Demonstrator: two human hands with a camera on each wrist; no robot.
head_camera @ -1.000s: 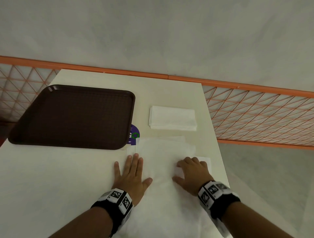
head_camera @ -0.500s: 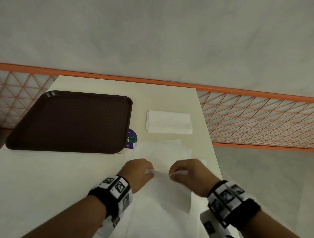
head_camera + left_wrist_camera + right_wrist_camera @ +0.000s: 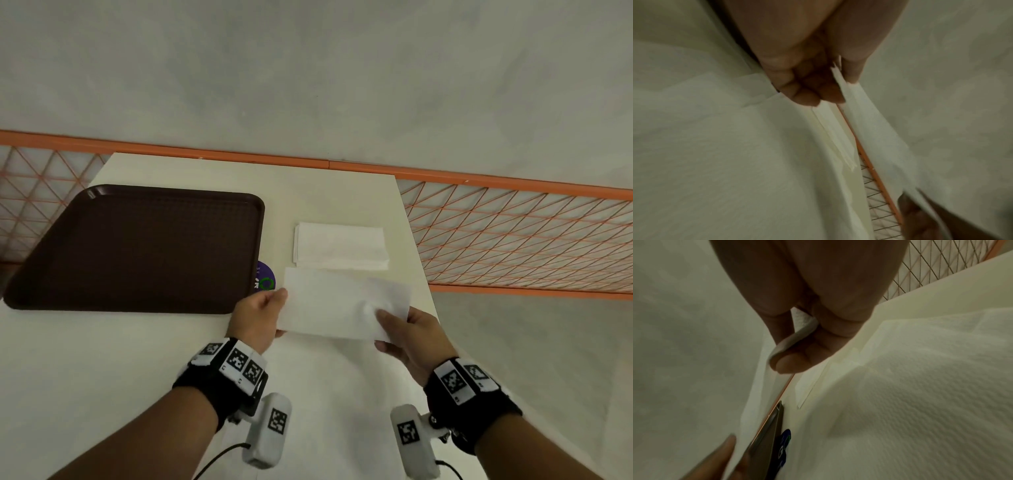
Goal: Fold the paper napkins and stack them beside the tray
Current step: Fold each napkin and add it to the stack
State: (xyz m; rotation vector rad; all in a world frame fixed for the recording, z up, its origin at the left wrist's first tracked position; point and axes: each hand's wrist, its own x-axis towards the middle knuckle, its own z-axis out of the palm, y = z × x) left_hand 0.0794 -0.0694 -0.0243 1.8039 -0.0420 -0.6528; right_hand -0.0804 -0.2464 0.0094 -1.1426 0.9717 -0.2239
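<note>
**Napkin held up, tray bare**

Held off the table [image 3: 171,359] by both ends: napkin [image 3: 342,305], pinched by left hand [image 3: 257,318] and right hand [image 3: 411,332] (thumbs on top, fingers curled beneath). Just beyond it, flat on the table, stack [image 3: 339,245] right of tray [image 3: 137,250]. Nothing in the tray. More paper spread beneath the wrists.
</note>
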